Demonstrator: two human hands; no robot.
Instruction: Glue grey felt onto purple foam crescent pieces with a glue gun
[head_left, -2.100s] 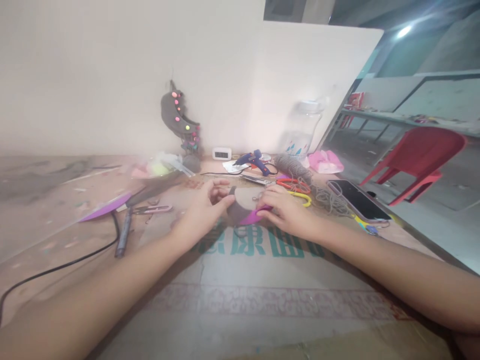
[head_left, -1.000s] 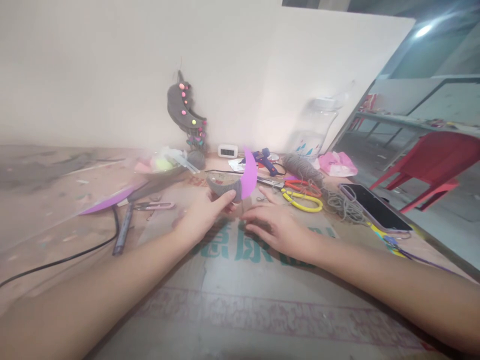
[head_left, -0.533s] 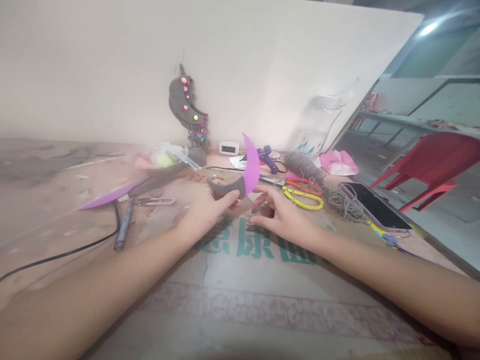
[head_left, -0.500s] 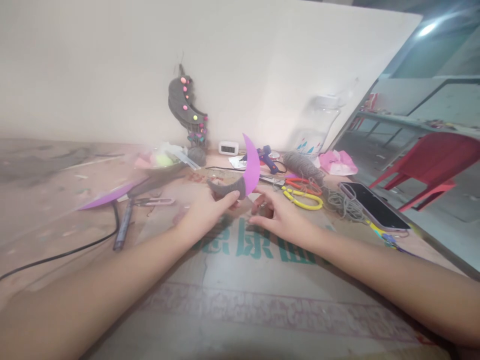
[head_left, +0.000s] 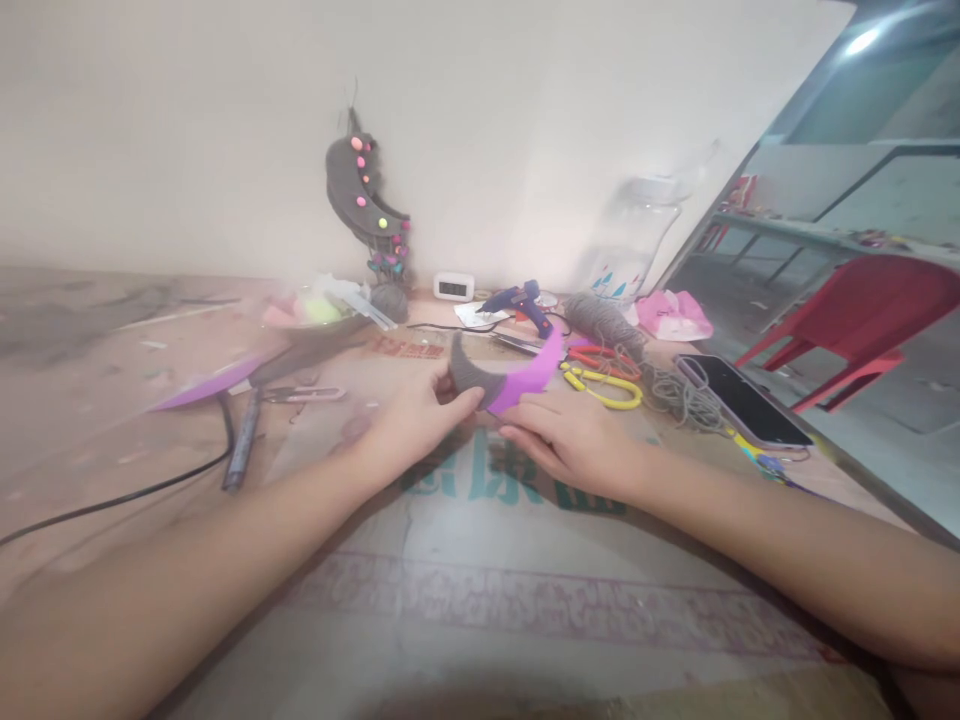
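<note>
A purple paper crescent [head_left: 536, 372] is held up over the table, its tips pointing upward. Grey yarn [head_left: 477, 384] is wound closely around its left half, while the right half shows bare purple. My left hand [head_left: 420, 415] pinches the wrapped part, thumb in front and fingers behind. Close under the purple half, my right hand [head_left: 581, 435] has its fingers curled and pressed together against the lower edge; what lies between them is hidden. Beyond the right hand are yellow-handled scissors [head_left: 611, 388] and a tangle of loose grey yarn [head_left: 686, 400].
A finished-looking grey crescent with pompoms [head_left: 352, 190] hangs on the wall. Along the back are a small digital clock [head_left: 454, 288], a blue glue gun [head_left: 517, 302] and a clear bottle [head_left: 637, 240]. A phone [head_left: 746, 400] lies right; a marker [head_left: 241, 440] and black cable [head_left: 127, 505] lie left.
The crescent has turned clockwise, its purple end swinging from upright to the right. My right hand's fingers, spread before, have closed in at its lower edge. My left hand keeps its pinch.
</note>
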